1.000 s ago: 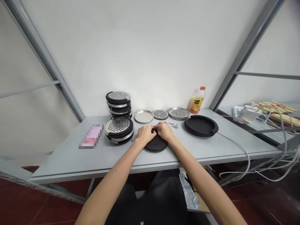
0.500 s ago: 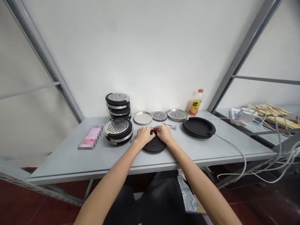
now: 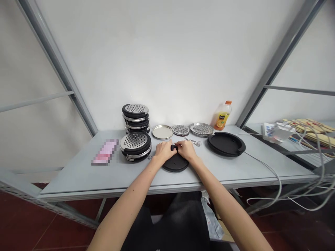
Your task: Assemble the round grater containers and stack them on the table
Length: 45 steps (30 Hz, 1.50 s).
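A black round shallow base (image 3: 175, 166) lies on the table in front of me, its far part partly covered by my hands. My left hand (image 3: 163, 150) is closed on its far left edge, thumb turned inward. Opposite it, my right hand (image 3: 185, 150) grips the far right edge with bent fingers. Between the two thumbs shows a small dark part of the base; the fingertips beyond the edge are hidden. Just behind the hands lie a plain metal disc (image 3: 162, 132), a perforated metal disc (image 3: 180, 130) and small metal clips (image 3: 193, 142).
Stacks of black-rimmed perforated discs stand on the left, one in front (image 3: 135, 143) and one behind (image 3: 135, 111). A pixelated pink object (image 3: 105, 152) lies left of them. On the right are another black base (image 3: 226, 143), metal discs (image 3: 201, 128), a juice bottle (image 3: 222, 116) and white cables (image 3: 272, 170).
The whole scene has shifted slightly right as my head turned. Both hands stay on the black base, with only slight movement of the thumbs and fingers.
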Available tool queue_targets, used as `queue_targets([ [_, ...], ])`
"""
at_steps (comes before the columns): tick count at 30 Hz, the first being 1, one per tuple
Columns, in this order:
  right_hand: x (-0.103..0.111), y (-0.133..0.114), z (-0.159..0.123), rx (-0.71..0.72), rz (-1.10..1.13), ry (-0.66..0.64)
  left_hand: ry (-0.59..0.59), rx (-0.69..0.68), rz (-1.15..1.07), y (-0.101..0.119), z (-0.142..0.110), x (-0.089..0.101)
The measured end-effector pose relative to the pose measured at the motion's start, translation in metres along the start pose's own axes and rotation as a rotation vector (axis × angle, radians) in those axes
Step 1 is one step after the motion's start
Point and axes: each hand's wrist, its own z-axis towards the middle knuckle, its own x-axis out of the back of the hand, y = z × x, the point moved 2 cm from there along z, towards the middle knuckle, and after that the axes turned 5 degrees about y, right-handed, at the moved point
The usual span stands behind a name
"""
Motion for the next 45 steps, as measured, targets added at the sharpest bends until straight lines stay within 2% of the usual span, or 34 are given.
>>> queue_targets([
  [16, 0.001, 0.007, 0.0, -0.029, 0.073, 0.032, -0.011, -0.1, 0.026, 0.0, 0.005, -0.004],
  [24, -0.001, 0.02, -0.002, -0.057, 0.34, 0.106, -0.003, -0.089, 0.001, 0.001, 0.002, -0.003],
  [31, -0.002, 0.025, -0.002, -0.095, 0.473, 0.11, 0.011, -0.03, -0.076, -0.003, 0.001, -0.002],
  [34, -0.002, 0.027, -0.001, -0.136, 0.518, 0.116, 0.064, -0.041, -0.148, -0.003, 0.002, -0.002],
  [37, -0.004, 0.03, 0.0, -0.192, 0.552, 0.124, 0.197, -0.103, -0.261, -0.006, -0.003, 0.003],
  [39, -0.006, 0.033, 0.001, -0.229, 0.563, 0.12, 0.257, -0.207, -0.337, -0.01, -0.012, 0.007],
  [42, -0.009, 0.037, 0.002, -0.27, 0.571, 0.106, 0.205, -0.425, -0.378, -0.018, -0.033, 0.011],
  [45, -0.011, 0.039, 0.003, -0.277, 0.563, 0.097, 0.104, -0.528, -0.345, -0.028, -0.053, 0.012],
])
